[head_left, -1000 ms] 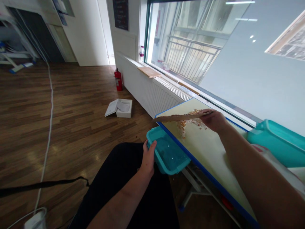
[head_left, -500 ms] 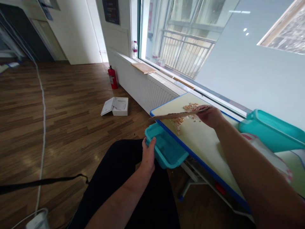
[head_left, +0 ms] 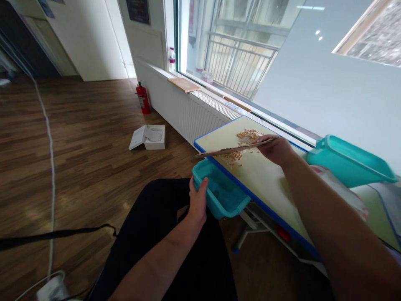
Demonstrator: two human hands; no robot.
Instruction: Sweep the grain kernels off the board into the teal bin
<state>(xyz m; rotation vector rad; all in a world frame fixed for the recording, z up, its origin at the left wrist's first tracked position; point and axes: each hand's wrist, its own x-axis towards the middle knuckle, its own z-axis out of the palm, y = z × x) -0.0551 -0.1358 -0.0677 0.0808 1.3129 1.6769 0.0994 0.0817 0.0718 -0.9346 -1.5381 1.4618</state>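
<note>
My left hand [head_left: 198,200] grips the near left rim of a teal plastic bin [head_left: 227,207], its thumb over the edge. The bin is held just below the blue edge of a pale yellow table [head_left: 266,173], over my lap. Closed on the right end of a thin, flat strip that looks like cardboard [head_left: 230,149], my right hand [head_left: 273,149] keeps it on edge across the tabletop. Small orange-brown kernels [head_left: 249,134], mixed with whitish bits, lie on both sides of the strip. The bin's visible inside shows no kernels.
A second teal bin [head_left: 351,163] and a white and red bag [head_left: 335,188] rest on the table at the right. Behind are a radiator [head_left: 188,108] and a window. A fire extinguisher [head_left: 143,99] and an open white box [head_left: 155,138] stand on the floor; a white cable [head_left: 50,154] runs at left.
The view has shifted slightly. The strip has moved a little over the kernels near the table edge, whose pile has changed shape. Both hands keep their holds.
</note>
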